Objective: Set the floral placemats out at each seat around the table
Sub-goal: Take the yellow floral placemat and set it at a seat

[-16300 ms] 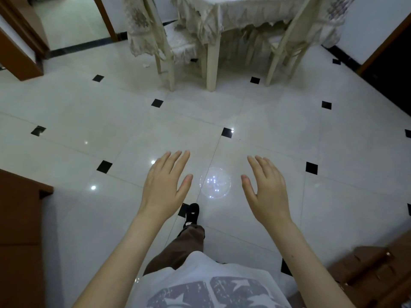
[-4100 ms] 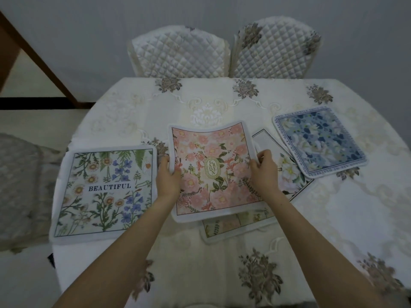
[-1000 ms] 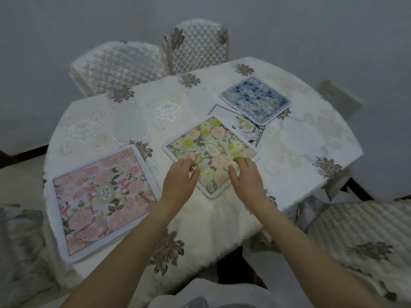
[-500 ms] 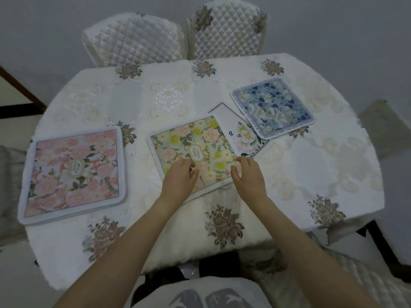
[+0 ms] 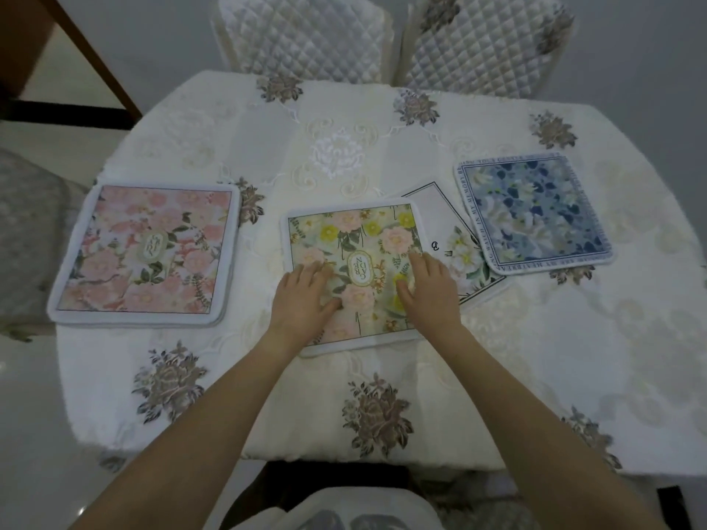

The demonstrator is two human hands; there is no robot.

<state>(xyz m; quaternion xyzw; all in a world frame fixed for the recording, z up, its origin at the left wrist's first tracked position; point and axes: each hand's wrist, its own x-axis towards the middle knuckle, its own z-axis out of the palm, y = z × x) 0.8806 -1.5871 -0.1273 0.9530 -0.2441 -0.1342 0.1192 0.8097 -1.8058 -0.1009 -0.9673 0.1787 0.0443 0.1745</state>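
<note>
A green-and-yellow floral placemat lies flat in the middle of the near side of the table. My left hand and my right hand rest palm-down on it, fingers spread, gripping nothing. A pink floral placemat lies flat at the left. A blue floral placemat lies at the right. A white placemat with a black line border lies tilted between the green and blue ones, partly under both.
The table wears a cream embroidered cloth. Two quilted chair backs stand at the far side. A cushioned seat is at the left. A wooden door frame rises at the upper left.
The green placemat has slid toward the near table edge and squared up under both hands. My view has shifted back to face the table straight on.
</note>
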